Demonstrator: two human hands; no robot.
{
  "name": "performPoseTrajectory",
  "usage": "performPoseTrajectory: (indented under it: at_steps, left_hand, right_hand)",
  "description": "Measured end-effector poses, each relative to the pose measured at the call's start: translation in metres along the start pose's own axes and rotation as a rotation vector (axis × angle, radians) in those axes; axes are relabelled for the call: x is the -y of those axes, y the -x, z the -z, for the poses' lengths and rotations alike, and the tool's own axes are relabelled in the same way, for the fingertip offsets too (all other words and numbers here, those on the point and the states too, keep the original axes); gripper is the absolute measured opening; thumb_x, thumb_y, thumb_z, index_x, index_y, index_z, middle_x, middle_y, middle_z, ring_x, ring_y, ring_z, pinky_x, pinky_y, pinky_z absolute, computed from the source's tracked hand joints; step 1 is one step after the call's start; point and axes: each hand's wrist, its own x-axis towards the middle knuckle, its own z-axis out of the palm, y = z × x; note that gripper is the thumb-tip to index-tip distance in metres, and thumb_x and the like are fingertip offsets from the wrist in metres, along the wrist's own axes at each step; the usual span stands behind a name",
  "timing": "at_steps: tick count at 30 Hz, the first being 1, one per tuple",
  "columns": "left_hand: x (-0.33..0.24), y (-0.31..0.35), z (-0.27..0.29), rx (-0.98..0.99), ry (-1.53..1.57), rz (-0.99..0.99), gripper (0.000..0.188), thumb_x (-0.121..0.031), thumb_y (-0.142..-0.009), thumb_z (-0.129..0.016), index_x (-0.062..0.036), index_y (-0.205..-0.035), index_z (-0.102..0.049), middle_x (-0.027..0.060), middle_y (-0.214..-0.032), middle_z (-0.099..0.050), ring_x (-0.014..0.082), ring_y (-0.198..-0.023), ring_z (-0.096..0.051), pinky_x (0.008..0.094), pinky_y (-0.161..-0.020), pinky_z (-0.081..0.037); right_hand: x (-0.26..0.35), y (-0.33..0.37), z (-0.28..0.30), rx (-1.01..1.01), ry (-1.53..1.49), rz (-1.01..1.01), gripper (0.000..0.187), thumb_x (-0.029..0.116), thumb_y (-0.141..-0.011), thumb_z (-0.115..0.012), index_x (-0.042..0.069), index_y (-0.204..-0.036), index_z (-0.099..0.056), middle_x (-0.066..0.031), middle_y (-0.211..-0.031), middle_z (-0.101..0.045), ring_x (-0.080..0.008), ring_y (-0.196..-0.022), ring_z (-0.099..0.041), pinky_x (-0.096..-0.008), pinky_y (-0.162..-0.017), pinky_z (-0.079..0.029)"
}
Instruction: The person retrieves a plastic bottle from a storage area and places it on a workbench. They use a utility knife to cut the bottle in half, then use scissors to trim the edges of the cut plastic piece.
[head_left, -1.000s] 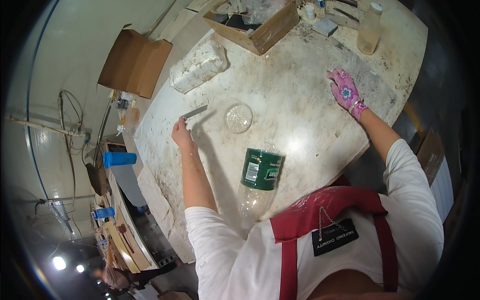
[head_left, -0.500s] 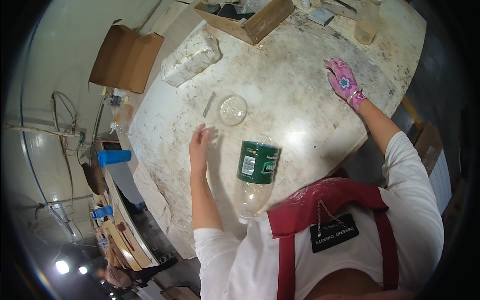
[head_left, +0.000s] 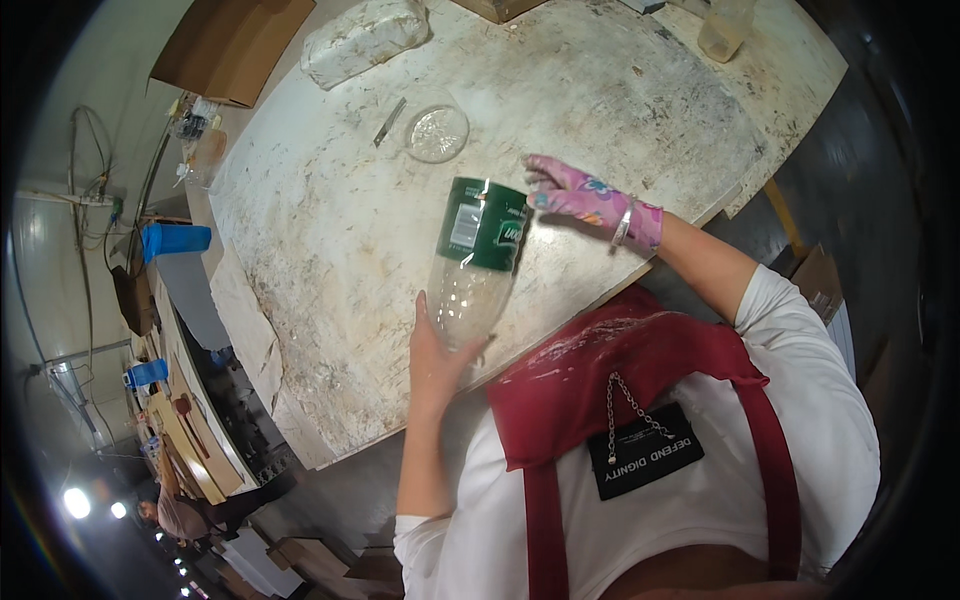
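Observation:
A clear plastic bottle [head_left: 475, 290] with a green label lies at a slant near the table's front edge, its wide end away from me and looking cut off. My bare left hand [head_left: 437, 365] is round its narrow end, hiding the neck. My right hand [head_left: 585, 200], in a pink flowered glove, is beside the wide end, fingers stretched out and the tips at or very near the rim; contact is unclear. Beyond the bottle sit a clear round plastic piece [head_left: 437, 133], like a bottle bottom, and a thin grey strip [head_left: 390, 122], perhaps a blade.
A white wrapped block [head_left: 365, 42] stands at the table's far left, with an open cardboard box [head_left: 230, 45] beside it. A yellowish clear container [head_left: 722, 32] is at the far right. The worn white table [head_left: 330, 210] ends just before my red apron [head_left: 630, 370].
My left hand has come back from beside the round piece to the bottle's narrow end. The gloved right hand has moved left to the wide end. The view has shifted too.

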Motion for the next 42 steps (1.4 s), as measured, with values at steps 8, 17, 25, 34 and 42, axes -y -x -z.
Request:
performPoseTrajectory:
  at_steps: [8,17,25,34,42]
  left_hand:
    - [0.002,-0.021,-0.038,0.156,0.446,0.032,0.076,-0.005,-0.08,-0.063,-0.0048,-0.143,-0.02,0.0152,-0.116,-0.055,0.0212,-0.097,-0.059,0.0322,-0.083,-0.049]
    - [-0.117,-0.044,-0.167,0.576,0.525,-0.303,0.086,0.001,-0.075,-0.065,-0.0058,-0.144,-0.015,0.013,-0.11,-0.057,0.0188,-0.098,-0.057,0.0311,-0.086,-0.047]
    - [-0.21,-0.04,-0.336,1.136,0.388,-0.2,0.082,-0.013,-0.081,-0.07,-0.0024,-0.141,-0.016,0.0131,-0.114,-0.052,0.0204,-0.104,-0.053,0.0316,-0.09,-0.044]
    - [-0.36,-0.035,-0.47,1.093,0.576,-0.19,0.087,-0.01,-0.077,-0.073,-0.0044,-0.14,-0.015,0.0136,-0.114,-0.053,0.0183,-0.1,-0.056,0.031,-0.082,-0.049]
    - [-0.331,-0.038,-0.556,0.701,0.762,0.099,0.058,-0.009,-0.077,-0.073,-0.0008,-0.122,-0.037,0.0016,-0.079,-0.061,0.0084,-0.071,-0.058,0.0232,-0.064,-0.049]
  right_hand:
    - [0.028,0.042,-0.037,-0.145,-0.516,-0.004,0.084,0.017,-0.081,-0.072,0.005,-0.143,-0.017,-0.0162,-0.137,-0.039,-0.0238,-0.125,-0.042,-0.0325,-0.1,-0.04]
    - [-0.001,0.191,0.035,-0.351,-0.575,0.276,0.049,0.011,-0.087,-0.061,0.006,-0.132,-0.042,-0.0083,-0.128,-0.049,-0.0173,-0.119,-0.044,-0.0387,-0.099,-0.038]
    - [0.002,0.35,0.145,-0.741,-1.015,0.504,0.048,0.009,-0.088,-0.059,0.017,-0.132,-0.041,-0.0063,-0.125,-0.053,-0.027,-0.117,-0.052,-0.0414,-0.097,-0.044]
    - [0.041,0.432,0.264,-0.879,-0.553,0.315,0.048,0.011,-0.083,-0.062,0.006,-0.126,-0.042,-0.008,-0.115,-0.058,-0.0204,-0.106,-0.057,-0.0364,-0.094,-0.044]
    - [-0.05,0.428,0.354,-1.072,-0.705,0.075,0.039,0.005,-0.084,-0.061,0.005,-0.121,-0.049,-0.0077,-0.109,-0.058,-0.0192,-0.094,-0.059,-0.0332,-0.083,-0.049]
